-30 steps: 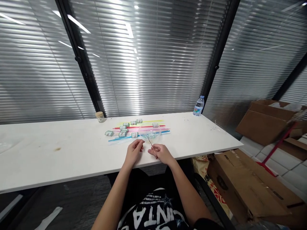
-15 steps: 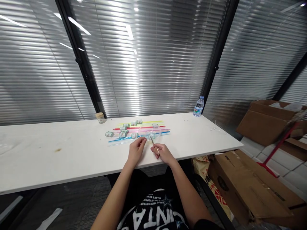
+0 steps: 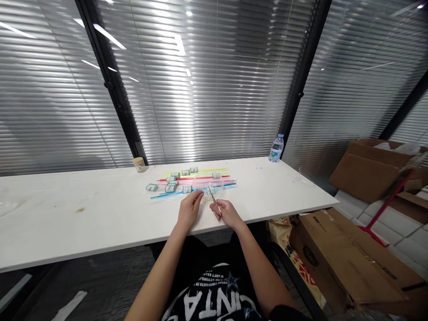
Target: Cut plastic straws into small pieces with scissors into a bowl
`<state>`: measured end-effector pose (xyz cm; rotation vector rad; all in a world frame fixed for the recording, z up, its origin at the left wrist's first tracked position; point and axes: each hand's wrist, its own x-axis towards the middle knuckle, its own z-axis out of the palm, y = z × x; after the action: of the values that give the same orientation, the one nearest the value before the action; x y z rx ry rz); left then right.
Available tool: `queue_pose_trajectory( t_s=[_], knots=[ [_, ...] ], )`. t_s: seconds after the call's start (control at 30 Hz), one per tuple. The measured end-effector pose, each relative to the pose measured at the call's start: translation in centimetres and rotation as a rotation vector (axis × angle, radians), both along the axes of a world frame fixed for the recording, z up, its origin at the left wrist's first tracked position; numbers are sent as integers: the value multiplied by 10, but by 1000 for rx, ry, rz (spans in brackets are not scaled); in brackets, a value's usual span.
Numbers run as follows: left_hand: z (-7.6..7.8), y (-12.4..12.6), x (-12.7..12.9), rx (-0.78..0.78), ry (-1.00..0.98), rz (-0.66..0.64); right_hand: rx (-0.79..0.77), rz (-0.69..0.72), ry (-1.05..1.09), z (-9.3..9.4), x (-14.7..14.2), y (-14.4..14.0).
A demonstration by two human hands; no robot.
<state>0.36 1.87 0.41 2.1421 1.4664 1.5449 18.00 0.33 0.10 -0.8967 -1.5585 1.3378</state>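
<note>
Head view shows me both bare hands resting near the front edge of the long white surface. My right hand has its grip closed on a thin reddish-brown stick, which slants up and away from the fingers toward a clear round plastic dish just beyond it; the stick's far tip sits at the dish's near rim, though I cannot tell whether it touches. My left hand lies just beside the stick, fingers curled loosely together with the fingertips pointing at the dish; I cannot tell whether it pinches anything.

Behind the dish lie long thin plastic strips in yellow, red, pink and blue, spread side by side across the surface. Several small rolled green-and-white paper bundles are scattered over and beside those strips, to the left of the dish.

Farther back, a small squat beige jar stands near the window blinds, and a clear plastic water bottle with a blue label stands at the far right corner. Brown cardboard boxes sit on the floor to the right.
</note>
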Motion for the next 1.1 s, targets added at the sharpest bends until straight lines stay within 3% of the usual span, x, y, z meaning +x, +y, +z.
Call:
queue_pose_trajectory(
  t_s=[0.77,0.97,1.1],
  knots=[
    [-3,3,3,-45,-8,37,-5,-88,-84,-2,-1,2],
    [-1,1,4,-61,-35,28,19,-65,-22,-1,-2,0],
    [-1,1,4,-53,-49,27,37,-48,-94,0,-2,-1]
  ],
)
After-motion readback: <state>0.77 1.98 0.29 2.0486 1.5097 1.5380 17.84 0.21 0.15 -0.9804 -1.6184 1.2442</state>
